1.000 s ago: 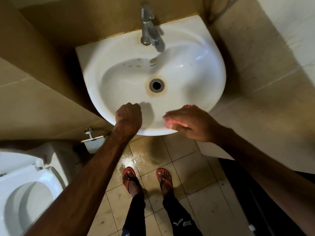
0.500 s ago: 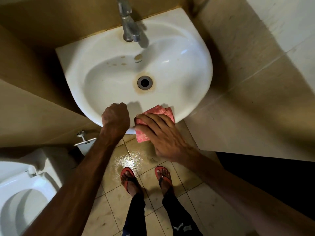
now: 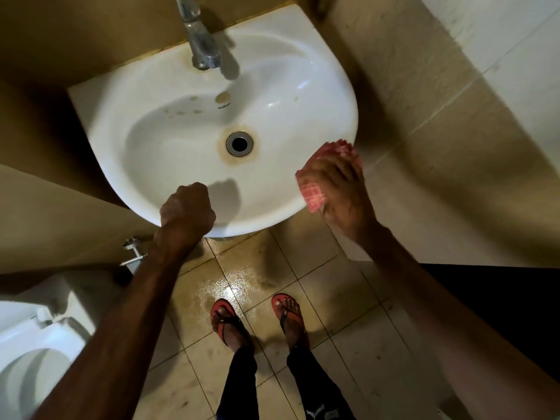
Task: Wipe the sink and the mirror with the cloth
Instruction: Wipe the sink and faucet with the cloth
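A white wall-hung sink (image 3: 151,116) fills the upper middle, with brown stains around its drain (image 3: 239,143) and below the chrome tap (image 3: 201,48). My left hand (image 3: 186,212) is clenched over the sink's front rim. My right hand (image 3: 339,189) presses a pink checked cloth (image 3: 313,197) against the sink's right front rim, with the cloth showing above and below my fingers. No mirror is in view.
A white toilet (image 3: 33,338) stands at the lower left, with a chrome valve (image 3: 133,247) on the wall beside it. The beige tiled floor (image 3: 251,268) under the sink is wet and shiny. My feet in red flip-flops (image 3: 225,319) stand below the sink. Tiled walls close in on both sides.
My right hand has slid the cloth along the sink's rim from the front middle to the right side. My left hand has stayed on the front rim.
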